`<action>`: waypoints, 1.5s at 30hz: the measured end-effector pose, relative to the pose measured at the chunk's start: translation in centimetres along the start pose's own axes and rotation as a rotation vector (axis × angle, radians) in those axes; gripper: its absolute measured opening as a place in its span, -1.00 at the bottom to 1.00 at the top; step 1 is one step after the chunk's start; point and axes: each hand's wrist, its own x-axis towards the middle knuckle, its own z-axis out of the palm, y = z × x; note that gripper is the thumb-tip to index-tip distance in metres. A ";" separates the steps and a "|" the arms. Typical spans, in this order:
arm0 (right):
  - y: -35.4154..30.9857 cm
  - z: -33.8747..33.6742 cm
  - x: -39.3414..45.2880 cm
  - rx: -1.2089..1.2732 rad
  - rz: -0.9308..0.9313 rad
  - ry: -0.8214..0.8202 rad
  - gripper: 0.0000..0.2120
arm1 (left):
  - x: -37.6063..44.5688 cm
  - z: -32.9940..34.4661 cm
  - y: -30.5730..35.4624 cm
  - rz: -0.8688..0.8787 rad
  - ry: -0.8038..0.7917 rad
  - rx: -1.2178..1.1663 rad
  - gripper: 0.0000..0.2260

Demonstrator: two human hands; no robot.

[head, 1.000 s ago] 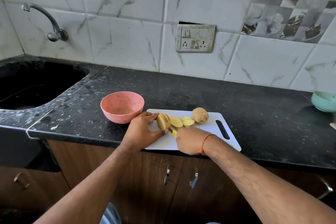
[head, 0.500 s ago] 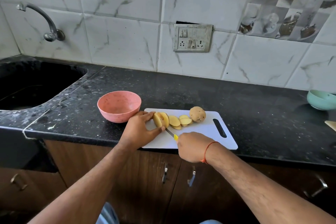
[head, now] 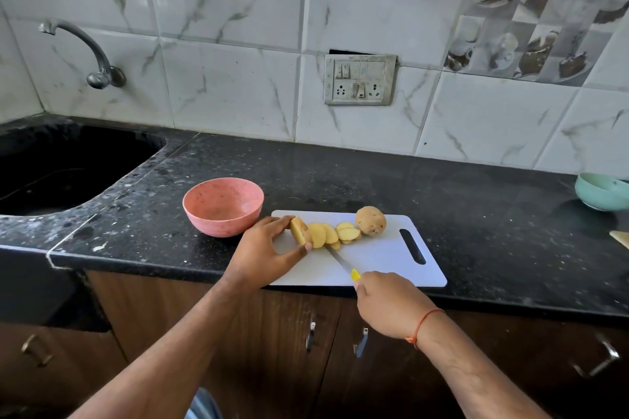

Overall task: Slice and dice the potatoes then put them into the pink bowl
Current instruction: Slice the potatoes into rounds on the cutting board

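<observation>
A white cutting board lies on the black counter near its front edge. My left hand pinches the last end piece of a potato at the board's left end. Several pale yellow slices lean in a row to its right, and a whole unpeeled potato sits beyond them. My right hand grips a yellow-handled knife, its blade flat on the board just below the slices. The pink bowl stands left of the board and has nothing in it.
A dark sink with a wall tap takes up the left. A teal bowl stands at the far right of the counter. Wooden cabinet doors are under the counter.
Another slice has come off the held potato. My right hand has drawn the knife back toward me, out of the potato. The left hand has stayed on the end piece.
</observation>
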 end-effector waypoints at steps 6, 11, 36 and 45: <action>-0.1 0.5 -0.1 0.149 -0.005 -0.001 -0.72 | 0.0 -0.2 0.1 -0.047 -0.016 -0.027 -0.35; -1.0 0.7 0.1 0.109 -0.046 -0.041 -0.75 | -0.1 -0.2 0.6 -0.078 0.020 -0.128 -0.48; -3.0 0.4 0.1 -0.060 0.004 0.331 -0.68 | -0.2 -0.1 0.1 -0.043 0.017 -0.173 -0.42; -2.8 -0.1 0.1 0.170 0.012 0.393 -0.63 | -0.2 0.1 0.4 -0.034 -0.019 -0.045 -0.32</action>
